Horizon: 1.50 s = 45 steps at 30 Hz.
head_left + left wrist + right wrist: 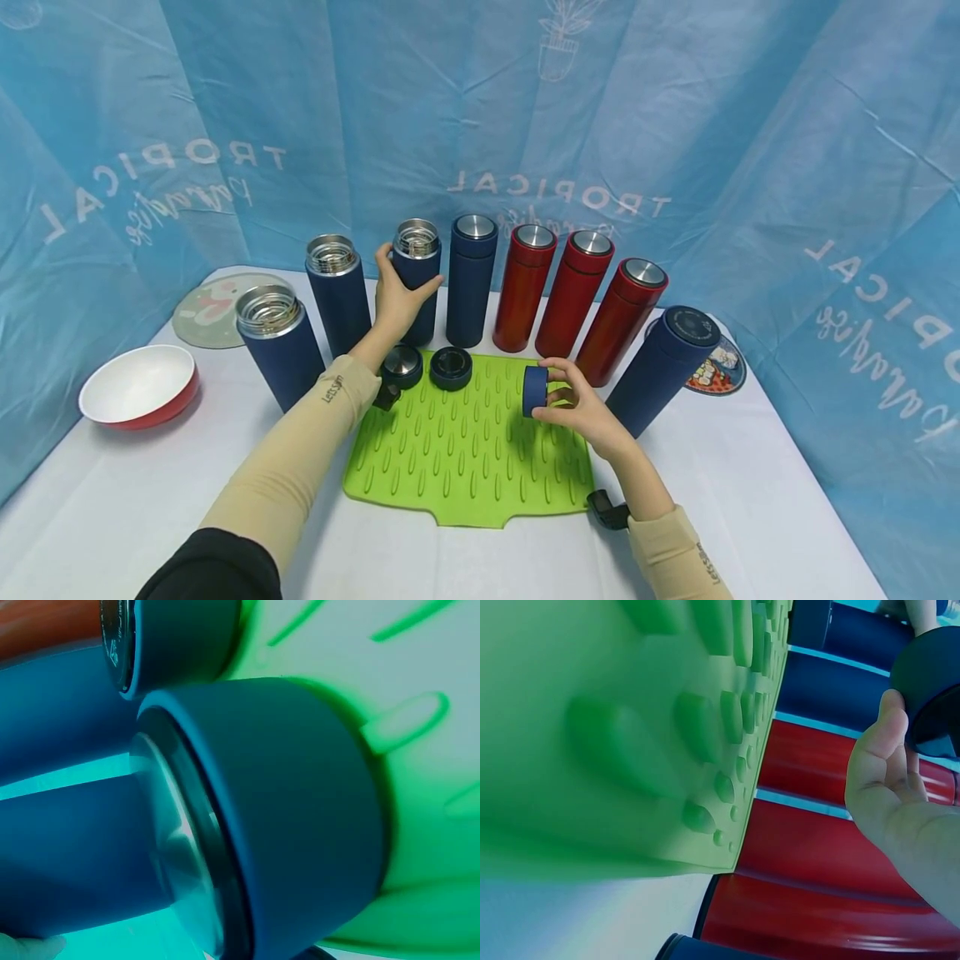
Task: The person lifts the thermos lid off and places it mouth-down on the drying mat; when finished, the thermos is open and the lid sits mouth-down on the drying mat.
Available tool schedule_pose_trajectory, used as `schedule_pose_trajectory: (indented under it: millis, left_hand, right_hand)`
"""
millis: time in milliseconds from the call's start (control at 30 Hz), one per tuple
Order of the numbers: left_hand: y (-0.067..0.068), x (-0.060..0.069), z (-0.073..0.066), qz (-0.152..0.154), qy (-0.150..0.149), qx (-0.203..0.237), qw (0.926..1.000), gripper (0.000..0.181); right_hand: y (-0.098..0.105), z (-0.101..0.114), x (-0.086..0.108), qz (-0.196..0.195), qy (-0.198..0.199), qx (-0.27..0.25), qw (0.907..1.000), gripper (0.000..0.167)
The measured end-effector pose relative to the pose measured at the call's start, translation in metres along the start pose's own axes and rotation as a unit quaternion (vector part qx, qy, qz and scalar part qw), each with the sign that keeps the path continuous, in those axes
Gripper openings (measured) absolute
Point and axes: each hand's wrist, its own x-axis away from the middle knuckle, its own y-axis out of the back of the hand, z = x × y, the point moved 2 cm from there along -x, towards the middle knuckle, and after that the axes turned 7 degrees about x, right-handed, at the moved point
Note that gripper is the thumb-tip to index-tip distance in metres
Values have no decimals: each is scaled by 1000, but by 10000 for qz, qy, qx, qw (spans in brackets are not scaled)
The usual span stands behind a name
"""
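Note:
My left hand [400, 302] grips a blue thermos flask [417, 271] by its side, fingers and thumb around the upper body. The flask stands upright without a lid, its steel neck showing. In the right wrist view, my right hand [892, 776] pinches a blue flask lid [928, 664]; the head view has this lid [535, 391] on its side above the green mat [465, 450]. Two more lids lie on the mat's far left part: one with a steel top [402, 367] and a dark one [451, 368]. Both show large in the left wrist view.
Two lidless blue flasks [337, 292] [281, 350] stand on the left. A capped blue flask [471, 283], several red flasks [525, 287] and another blue flask [660, 367] continue rightward. A bowl [138, 383] and a round mat [217, 308] lie left; a patterned disc [716, 371] lies right.

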Motion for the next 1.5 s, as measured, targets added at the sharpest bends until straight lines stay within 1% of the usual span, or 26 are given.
schedule_pose_trajectory:
  millis: [467,700,1000,1033,1100,1233,1267,1400,1500]
  left_hand:
    - [3,-2,1,-48,71,17,10000,85]
    - [5,-2,5,-83,138,-15,9999,87]
    - [4,-2,5,-88,210,213,9995,87]
    - [4,-2,4,-67,200,225,9995,87]
    - [4,-1,4,-42,169,254,9995,89]
    - [3,6,1,-79,69,229,9997,96]
    - [2,8,0,-107,49,195,9997,98]
    - [1,24,-8,-142,50,65,9999,104]
    - [1,36,-13,-35,144,14,9999,108]
  right_hand:
    - [0,-1,-1,36,-2,14,10000,62]
    - [-2,0,-1,86,99,-74,9999,64]
    - [-1,1,-1,41,50,-12,10000,61]
    - [-2,6,1,40,31,-20,10000,61]
    - [-2,8,1,41,14,-34,10000,61]
    - [-3,8,1,29,0,-10,10000,61]
    - [-3,4,0,22,20,-8,10000,61]
    - [-3,3,0,33,72,-40,10000,62]
    - [-4,4,-1,60,105,-73,9999,62]
